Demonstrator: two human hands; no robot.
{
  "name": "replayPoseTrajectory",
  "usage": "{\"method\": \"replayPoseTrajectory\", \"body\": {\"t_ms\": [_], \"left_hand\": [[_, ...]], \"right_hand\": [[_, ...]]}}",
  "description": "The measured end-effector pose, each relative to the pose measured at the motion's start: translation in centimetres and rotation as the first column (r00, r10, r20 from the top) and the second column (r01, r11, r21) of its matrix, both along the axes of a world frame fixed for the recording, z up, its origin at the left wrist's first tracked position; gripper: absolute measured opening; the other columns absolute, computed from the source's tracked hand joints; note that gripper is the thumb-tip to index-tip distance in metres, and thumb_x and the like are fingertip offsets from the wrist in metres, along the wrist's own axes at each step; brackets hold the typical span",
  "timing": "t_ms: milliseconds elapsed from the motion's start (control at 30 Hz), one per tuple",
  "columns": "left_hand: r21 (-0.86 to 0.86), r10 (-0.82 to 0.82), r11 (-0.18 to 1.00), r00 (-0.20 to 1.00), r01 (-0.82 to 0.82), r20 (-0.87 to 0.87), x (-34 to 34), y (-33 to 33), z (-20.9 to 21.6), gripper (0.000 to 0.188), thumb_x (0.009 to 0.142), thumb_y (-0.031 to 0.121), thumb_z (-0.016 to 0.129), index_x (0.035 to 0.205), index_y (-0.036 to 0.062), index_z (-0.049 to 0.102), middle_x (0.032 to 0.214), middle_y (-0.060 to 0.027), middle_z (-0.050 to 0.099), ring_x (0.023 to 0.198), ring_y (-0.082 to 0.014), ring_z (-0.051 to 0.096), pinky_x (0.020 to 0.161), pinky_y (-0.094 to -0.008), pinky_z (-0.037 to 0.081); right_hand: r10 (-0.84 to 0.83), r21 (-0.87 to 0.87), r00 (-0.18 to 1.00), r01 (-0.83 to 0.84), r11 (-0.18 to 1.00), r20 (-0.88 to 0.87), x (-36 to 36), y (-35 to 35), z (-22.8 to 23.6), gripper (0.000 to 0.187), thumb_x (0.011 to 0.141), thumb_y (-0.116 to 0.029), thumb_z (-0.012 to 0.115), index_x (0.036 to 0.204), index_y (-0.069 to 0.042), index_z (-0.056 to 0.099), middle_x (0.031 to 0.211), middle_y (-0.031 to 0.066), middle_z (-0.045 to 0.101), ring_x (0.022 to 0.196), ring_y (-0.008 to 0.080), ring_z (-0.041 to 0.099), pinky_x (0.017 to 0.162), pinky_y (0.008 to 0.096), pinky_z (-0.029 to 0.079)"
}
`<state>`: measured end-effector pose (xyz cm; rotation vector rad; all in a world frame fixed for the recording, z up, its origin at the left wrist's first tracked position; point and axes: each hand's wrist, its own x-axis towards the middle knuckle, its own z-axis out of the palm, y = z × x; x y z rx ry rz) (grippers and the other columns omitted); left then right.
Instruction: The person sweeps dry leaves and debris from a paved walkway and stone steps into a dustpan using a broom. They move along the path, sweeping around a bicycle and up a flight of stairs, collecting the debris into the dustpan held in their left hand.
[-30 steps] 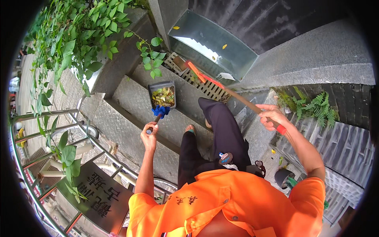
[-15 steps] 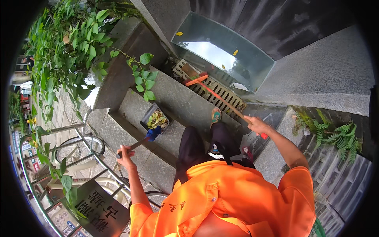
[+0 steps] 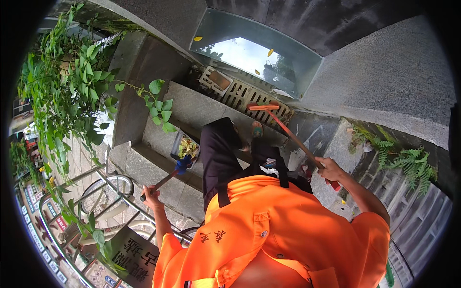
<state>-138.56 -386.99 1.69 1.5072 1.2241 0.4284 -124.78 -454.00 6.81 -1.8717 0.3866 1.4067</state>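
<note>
My left hand (image 3: 151, 197) is closed around the dark handle of a dustpan (image 3: 175, 145), which sits on the stone step. Yellowish-green leaves (image 3: 188, 147) fill the pan, and a blue wrap (image 3: 182, 164) covers the place where handle and pan meet. In my right hand (image 3: 332, 171) is the long reddish handle of a broom (image 3: 300, 142). Its orange crosswise head lies over the right part of a slotted drain grate (image 3: 235, 97); whether bristles touch the grate is hidden. A pale tray-like piece (image 3: 216, 80) with a brown patch lies at the grate's left end.
Beyond the grate, a glassy panel (image 3: 259, 55) with a few yellow leaves reflects the sky. Leafy branches (image 3: 84, 81) overhang the left side. A metal railing (image 3: 139, 211) with a dark sign and a bicycle (image 3: 108, 194) stand at lower left. Ferns (image 3: 415, 165) grow at right.
The broom head has moved right along the grate, and my right hand has drawn back and right. My left leg has stepped forward. The dustpan stays on the step in my left hand's grip.
</note>
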Motion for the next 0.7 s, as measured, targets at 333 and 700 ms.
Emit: {"method": "replayPoseTrajectory", "body": {"t_ms": [333,700], "left_hand": [[-0.170,0.097,0.979,0.992,-0.109,-0.077,0.7,-1.2,-1.0,0.021,0.084,0.026,0.064,0.080,0.0063,0.057,0.083,-0.0092,0.066,0.051,-0.0136,0.057,0.043,-0.0221,0.044],[-0.072,-0.268,0.963,0.956,0.260,-0.121,7.0,-3.6,1.6,0.026,0.085,0.027,0.063,0.081,0.0023,0.056,0.080,-0.0102,0.064,0.055,-0.0161,0.060,0.054,-0.0266,0.049]], "right_hand": [[-0.244,0.190,0.969,0.231,0.954,0.047,7.9,8.4,-4.9,0.064,0.076,-0.005,0.061,0.136,-0.005,0.039,0.070,0.0054,0.060,0.053,0.0090,0.052,0.044,0.0258,0.040],[-0.702,0.159,0.620,0.778,0.607,-0.351,8.5,9.5,-5.7,0.062,0.083,-0.004,0.053,0.140,-0.006,0.029,0.060,0.0046,0.051,0.039,0.0123,0.041,0.035,0.0287,0.029]]}}
